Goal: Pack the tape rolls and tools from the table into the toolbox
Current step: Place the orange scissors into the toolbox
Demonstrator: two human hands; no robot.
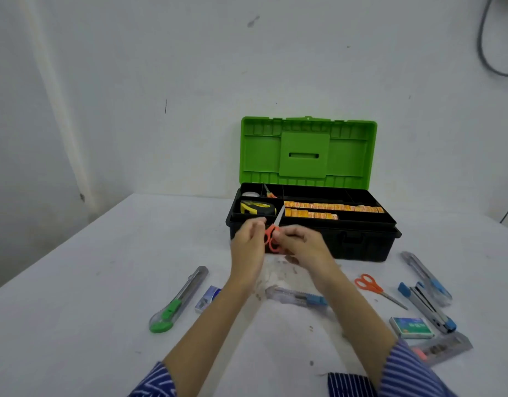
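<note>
Striped sleeves (pixel 413 373) framed the near edge, and beyond them both hands met before the open toolbox (pixel 361 242): the left hand (pixel 248 239) and the right hand (pixel 300 242) each pinched the orange scissors (pixel 273 233), whose blades pointed up toward the box's left compartments.

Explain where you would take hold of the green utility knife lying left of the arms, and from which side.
Grip the green utility knife across the middle of its long body, coming from above. It lies flat on the table, with bare surface along both long sides for the fingers.
</note>
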